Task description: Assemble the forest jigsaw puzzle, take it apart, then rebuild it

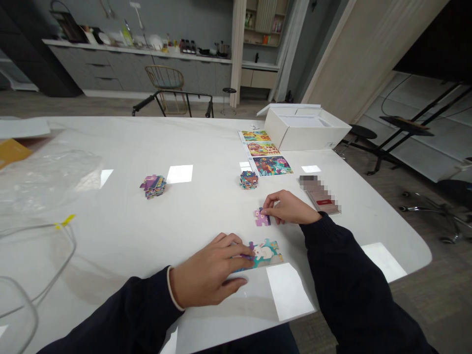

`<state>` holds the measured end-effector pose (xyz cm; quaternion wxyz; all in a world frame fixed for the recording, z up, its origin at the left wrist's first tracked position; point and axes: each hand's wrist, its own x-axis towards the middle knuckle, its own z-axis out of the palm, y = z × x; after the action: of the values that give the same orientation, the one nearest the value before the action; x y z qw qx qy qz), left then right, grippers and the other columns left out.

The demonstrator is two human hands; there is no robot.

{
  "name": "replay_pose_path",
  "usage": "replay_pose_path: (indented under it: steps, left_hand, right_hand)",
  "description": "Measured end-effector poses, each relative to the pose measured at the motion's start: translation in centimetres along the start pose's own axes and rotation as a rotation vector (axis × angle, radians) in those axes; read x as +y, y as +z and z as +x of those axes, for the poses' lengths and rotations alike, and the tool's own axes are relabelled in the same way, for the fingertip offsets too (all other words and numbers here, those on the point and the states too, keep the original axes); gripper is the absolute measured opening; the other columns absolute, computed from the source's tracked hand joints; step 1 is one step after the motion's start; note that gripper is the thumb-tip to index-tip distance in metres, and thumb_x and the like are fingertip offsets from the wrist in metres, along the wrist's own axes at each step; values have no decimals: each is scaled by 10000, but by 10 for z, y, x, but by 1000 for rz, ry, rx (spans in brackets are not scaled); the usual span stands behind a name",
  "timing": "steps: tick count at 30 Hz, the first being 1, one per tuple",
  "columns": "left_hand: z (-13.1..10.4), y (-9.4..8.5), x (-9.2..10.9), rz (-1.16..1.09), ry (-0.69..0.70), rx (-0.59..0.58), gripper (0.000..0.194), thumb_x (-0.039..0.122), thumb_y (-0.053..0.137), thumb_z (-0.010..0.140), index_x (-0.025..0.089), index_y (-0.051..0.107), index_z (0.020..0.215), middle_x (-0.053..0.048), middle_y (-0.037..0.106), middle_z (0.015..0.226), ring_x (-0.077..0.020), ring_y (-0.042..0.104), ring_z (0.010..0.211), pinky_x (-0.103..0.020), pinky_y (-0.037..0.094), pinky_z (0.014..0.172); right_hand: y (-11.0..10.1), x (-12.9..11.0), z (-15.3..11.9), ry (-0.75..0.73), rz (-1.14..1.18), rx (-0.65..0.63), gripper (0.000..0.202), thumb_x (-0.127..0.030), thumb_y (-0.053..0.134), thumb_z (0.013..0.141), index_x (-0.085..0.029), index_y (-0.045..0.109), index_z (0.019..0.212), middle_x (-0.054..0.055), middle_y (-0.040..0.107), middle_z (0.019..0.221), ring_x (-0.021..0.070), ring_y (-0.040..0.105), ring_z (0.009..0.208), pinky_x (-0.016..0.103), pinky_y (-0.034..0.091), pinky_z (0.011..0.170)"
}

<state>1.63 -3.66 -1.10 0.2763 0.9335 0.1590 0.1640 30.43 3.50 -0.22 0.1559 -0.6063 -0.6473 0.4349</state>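
Near the table's front edge, joined puzzle pieces (266, 251) with a white rabbit on teal lie flat. My left hand (211, 268) rests on their left part, fingers spread. Above them, my right hand (285, 207) pinches a pink and dark purple puzzle piece (261, 217) by its right side. A stack of puzzle pieces (249, 180) stands just beyond my right hand. Another stack (154, 186), with a purple piece on top, sits farther left.
A picture sheet (272, 166) lies before an open white box (308, 129) at the back right. A partly pixelated flat object (322, 196) is right of my right hand. Plastic wrap (55, 179) and a cable (70, 250) lie on the left of the white table (129, 142).
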Motion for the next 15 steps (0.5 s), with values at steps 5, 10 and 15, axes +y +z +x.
replay_pose_path:
  steps: [5, 10, 15]
  left_hand:
    - [1, -1, 1, 7, 0, 8, 354, 273, 643, 972, 227, 624, 1323, -98, 688, 1317, -290, 560, 1203, -447, 434, 1032]
    - [0, 0, 0, 11, 7, 22, 342, 288, 637, 975, 225, 635, 1312, -106, 692, 1310, -284, 569, 1199, -442, 440, 1039]
    - [1, -1, 2, 28, 29, 63, 315, 287, 640, 972, 231, 656, 1281, -117, 695, 1298, -293, 582, 1188, -450, 467, 1017]
  right_hand:
    - [2, 3, 2, -32, -18, 32, 223, -355, 818, 768, -162, 709, 746, 4, 664, 588, 117, 605, 430, 208, 483, 387]
    - [3, 3, 3, -24, -21, 20, 300, -441, 818, 760, -165, 700, 766, 7, 658, 623, 132, 610, 446, 231, 473, 393]
    - [-1, 1, 0, -75, -62, -38, 448, -545, 850, 700, -168, 695, 887, -27, 596, 678, 109, 538, 514, 235, 412, 473]
